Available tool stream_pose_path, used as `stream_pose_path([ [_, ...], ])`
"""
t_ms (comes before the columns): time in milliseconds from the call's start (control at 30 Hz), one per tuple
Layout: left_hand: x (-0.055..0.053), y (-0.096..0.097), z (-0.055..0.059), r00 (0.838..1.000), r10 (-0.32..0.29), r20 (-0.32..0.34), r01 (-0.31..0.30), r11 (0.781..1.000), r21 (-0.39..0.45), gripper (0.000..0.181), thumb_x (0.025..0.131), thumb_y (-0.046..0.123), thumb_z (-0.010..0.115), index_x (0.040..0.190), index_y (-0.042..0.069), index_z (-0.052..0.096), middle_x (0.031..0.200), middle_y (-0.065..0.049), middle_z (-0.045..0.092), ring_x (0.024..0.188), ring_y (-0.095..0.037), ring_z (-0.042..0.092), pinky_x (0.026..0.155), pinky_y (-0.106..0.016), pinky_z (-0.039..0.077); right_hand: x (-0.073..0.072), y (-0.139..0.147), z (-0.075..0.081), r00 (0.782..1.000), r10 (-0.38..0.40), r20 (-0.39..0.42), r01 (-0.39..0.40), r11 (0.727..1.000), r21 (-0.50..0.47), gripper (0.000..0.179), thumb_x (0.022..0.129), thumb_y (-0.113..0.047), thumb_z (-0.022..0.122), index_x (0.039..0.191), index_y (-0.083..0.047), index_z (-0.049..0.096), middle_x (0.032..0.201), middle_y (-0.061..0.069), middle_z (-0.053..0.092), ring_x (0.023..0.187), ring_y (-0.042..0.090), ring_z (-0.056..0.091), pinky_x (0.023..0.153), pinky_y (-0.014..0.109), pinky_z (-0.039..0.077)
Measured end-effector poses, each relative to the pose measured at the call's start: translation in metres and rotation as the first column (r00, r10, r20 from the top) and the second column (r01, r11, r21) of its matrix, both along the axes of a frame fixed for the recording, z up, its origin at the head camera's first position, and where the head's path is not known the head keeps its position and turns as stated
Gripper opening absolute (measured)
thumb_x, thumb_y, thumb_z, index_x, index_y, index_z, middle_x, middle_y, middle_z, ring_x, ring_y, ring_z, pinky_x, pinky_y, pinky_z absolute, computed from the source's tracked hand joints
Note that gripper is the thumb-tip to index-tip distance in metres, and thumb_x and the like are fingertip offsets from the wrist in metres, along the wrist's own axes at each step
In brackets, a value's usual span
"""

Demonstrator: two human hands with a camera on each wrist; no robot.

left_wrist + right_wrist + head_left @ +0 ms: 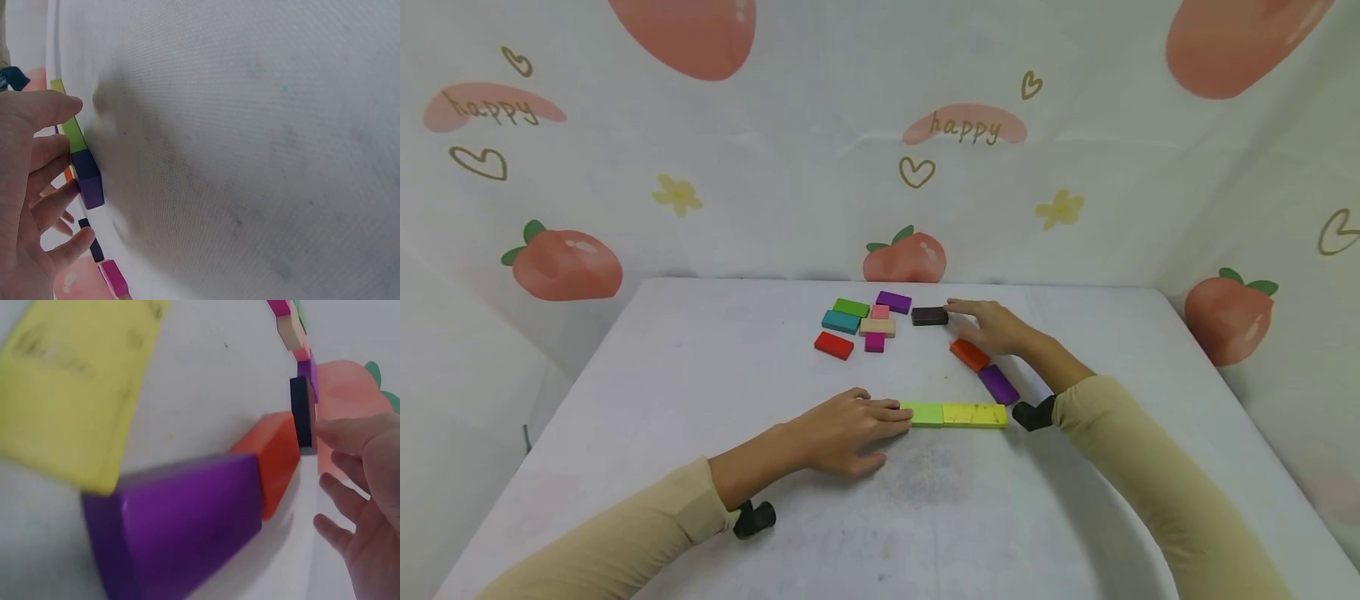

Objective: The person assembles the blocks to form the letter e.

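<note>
My left hand point(848, 435) reaches in low over the table, its fingertips at the left end of a light green block point(927, 415). That block lies end to end with a longer yellow block point(974, 416). In the left wrist view, a dark blue-purple block point(89, 178) continues the row beside the spread fingers; the hand hides it in the head view. Farther back, my right hand point(996, 327) has its fingertips at the right end of a black block point(930, 317), with fingers loosely extended. Below it, an orange-red block point(969, 355) and a purple block point(998, 385) form a slanting line.
Left of the black block lies a group of several blocks, among them a red point(834, 346), a teal point(841, 322), a green point(852, 308), a beige point(886, 328) and a purple one point(894, 302). A printed cloth point(797, 192) hangs behind the white table point(700, 375).
</note>
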State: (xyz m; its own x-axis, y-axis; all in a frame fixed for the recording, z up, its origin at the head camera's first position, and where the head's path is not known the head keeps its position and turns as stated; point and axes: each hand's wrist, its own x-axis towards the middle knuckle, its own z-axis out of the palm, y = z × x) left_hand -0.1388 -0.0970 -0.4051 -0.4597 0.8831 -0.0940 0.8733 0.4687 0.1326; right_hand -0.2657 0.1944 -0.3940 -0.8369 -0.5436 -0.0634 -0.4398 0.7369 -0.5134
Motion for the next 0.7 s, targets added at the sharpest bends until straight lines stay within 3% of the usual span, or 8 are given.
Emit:
stream_pose_path([
  [300,-0.001,-0.001,-0.001,1.000,-0.010,-0.010,0.010,1.000,0.010,0.059,0.093,0.038,0.064,0.146,0.017,0.052,0.147,0.005,0.051,0.136,-0.015,0.048,0.105,-0.044,0.045,-0.010,-0.014,-0.004,0.999,-0.017,0.032,0.016,0.999,0.028,0.044,0.098,-0.004,0.052,0.142,-0.002,0.053,0.154,0.016,0.042,0.144,0.040,0.032,0.114,0.058,0.027],
  [467,-0.001,-0.001,-0.002,1.000,-0.007,-0.007,0.007,1.000,0.014,0.059,0.093,0.038,0.065,0.146,0.017,0.052,0.147,0.005,0.051,0.136,-0.015,0.048,0.105,-0.044,0.045,-0.014,-0.018,-0.002,1.000,0.018,0.002,-0.018,1.000,0.015,0.041,0.096,0.001,0.048,0.137,0.004,0.056,0.147,0.022,0.048,0.140,0.041,0.038,0.113,0.056,0.031],
  [700,-0.001,-0.001,-0.002,1.000,-0.005,-0.003,0.005,1.000,0.020,0.058,0.093,0.038,0.064,0.146,0.018,0.052,0.147,0.006,0.051,0.136,-0.015,0.048,0.105,-0.044,0.045,-0.021,-0.023,-0.002,0.999,-0.033,0.028,0.034,0.999,-0.017,0.037,0.096,0.002,0.048,0.130,0.005,0.062,0.135,0.023,0.059,0.132,0.039,0.049,0.111,0.053,0.036],
])
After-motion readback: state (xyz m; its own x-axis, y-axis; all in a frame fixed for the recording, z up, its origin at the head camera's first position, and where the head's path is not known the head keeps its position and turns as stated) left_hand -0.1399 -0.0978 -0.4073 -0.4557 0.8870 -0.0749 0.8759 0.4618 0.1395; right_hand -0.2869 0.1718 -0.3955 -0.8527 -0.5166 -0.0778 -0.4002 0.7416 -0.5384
